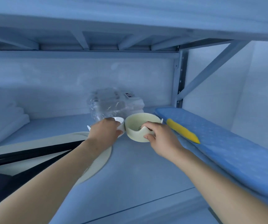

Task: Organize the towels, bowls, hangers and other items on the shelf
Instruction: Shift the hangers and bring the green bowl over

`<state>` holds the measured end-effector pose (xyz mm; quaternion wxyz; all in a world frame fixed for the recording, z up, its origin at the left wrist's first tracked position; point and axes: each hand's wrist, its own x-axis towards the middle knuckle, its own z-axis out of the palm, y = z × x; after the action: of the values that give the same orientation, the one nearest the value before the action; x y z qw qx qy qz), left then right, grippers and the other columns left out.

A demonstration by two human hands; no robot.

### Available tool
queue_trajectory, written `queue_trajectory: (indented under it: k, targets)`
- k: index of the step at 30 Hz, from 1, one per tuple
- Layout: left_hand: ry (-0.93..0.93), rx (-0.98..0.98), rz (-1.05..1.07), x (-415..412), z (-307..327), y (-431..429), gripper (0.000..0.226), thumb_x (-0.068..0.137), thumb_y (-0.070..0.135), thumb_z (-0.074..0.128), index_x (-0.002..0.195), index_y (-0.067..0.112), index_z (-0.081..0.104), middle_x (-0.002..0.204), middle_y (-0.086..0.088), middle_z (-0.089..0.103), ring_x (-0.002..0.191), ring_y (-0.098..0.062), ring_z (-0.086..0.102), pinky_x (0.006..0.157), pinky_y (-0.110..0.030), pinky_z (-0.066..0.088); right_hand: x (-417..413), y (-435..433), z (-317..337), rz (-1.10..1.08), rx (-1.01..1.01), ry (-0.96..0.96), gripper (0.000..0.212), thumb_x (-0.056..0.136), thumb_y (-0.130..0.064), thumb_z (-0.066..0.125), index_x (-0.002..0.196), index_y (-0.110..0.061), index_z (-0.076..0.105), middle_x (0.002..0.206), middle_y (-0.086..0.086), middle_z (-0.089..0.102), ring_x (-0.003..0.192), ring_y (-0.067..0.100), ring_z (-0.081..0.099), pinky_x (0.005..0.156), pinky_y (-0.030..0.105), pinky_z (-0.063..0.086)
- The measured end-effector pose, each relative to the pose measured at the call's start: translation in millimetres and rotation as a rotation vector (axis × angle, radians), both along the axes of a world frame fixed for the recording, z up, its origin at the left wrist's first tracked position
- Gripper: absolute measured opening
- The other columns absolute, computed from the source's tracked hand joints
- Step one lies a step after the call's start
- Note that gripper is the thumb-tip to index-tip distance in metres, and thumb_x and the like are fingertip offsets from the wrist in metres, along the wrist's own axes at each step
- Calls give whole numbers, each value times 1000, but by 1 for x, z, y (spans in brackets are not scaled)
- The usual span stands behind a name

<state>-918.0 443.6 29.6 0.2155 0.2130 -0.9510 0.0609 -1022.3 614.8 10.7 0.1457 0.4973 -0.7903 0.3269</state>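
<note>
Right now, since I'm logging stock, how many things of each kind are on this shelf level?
Bowls: 2 (white bowl in left hand, cream bowl in right hand)
Towel piles: 2 (loose towel stack, plastic-wrapped towel pack)
Ironing board: 1
Yellow item on it: 1
Cream round flat piece: 1
Total: 7

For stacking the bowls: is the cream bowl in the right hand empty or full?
Empty. The cream bowl opens toward the camera; only bare wall and a small dark mark show inside.
</note>
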Motion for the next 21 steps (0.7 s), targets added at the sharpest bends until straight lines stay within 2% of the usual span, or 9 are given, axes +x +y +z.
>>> queue_trajectory:
  k: [10,14,16,21]
  targets:
    - [-56,-79,19,-37,-17,3,28,94,33,47,113,16,58,112,-5,56,103,-27,57,71,-30,41,-7,24,-20,-8,114,9,11,86,-13,57,96,-16,59,78,-2,57,78,22,50,64,35,39]
    - [-59,-21,47,-48,-21,3,22,92,26,48,108,14,59,108,-5,58,98,-27,58,66,-29,38,-12,22,-26,-29,129,3,7,87,-13,56,94,-14,58,70,-8,50,72,18,45,57,32,31]
    - [-86,-23,78,-51,-24,2,20,91,20,48,106,14,59,104,-4,60,93,-26,60,63,-28,37,-13,20,-27,-36,136,-5,6,87,-15,58,93,-15,59,69,-8,50,72,18,47,58,33,36]
    - [-123,-63,147,-57,-30,5,17,90,16,48,102,15,60,98,-2,61,89,-24,62,62,-28,40,-16,15,-22,-53,201,-31,13,83,-20,64,94,-13,62,86,1,64,84,23,57,68,36,49]
